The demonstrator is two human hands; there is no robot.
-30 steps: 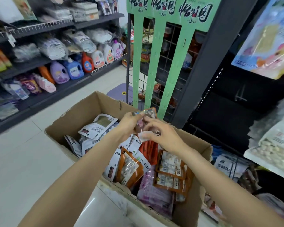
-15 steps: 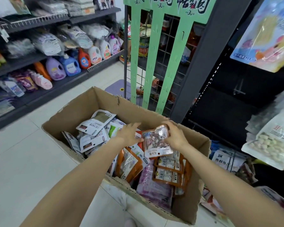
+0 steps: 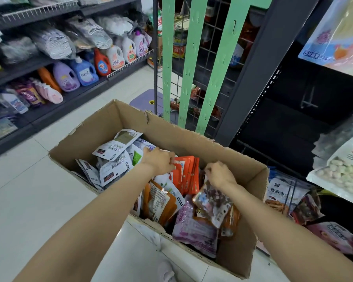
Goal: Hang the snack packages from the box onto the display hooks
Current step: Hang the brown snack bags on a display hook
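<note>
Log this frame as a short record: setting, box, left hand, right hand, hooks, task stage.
setting: shop aisle, tiled floor
box: open cardboard box full of mixed snack packets
left hand: left hand reaching onto the orange packets
right hand: right hand pinching a clear dark snack packet by its top
hooks: green display strips behind box
task stage: packet not yet hung

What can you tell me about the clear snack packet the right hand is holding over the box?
The clear snack packet is a glossy plastic pouch showing dark reddish-brown pieces inside, with a pale label patch near its left edge. The right hand pinches its top edge, so it hangs tilted, lower end toward the camera, inside the cardboard box at its right side. It hangs over a purple packet and orange ones; contact is unclear.
</note>
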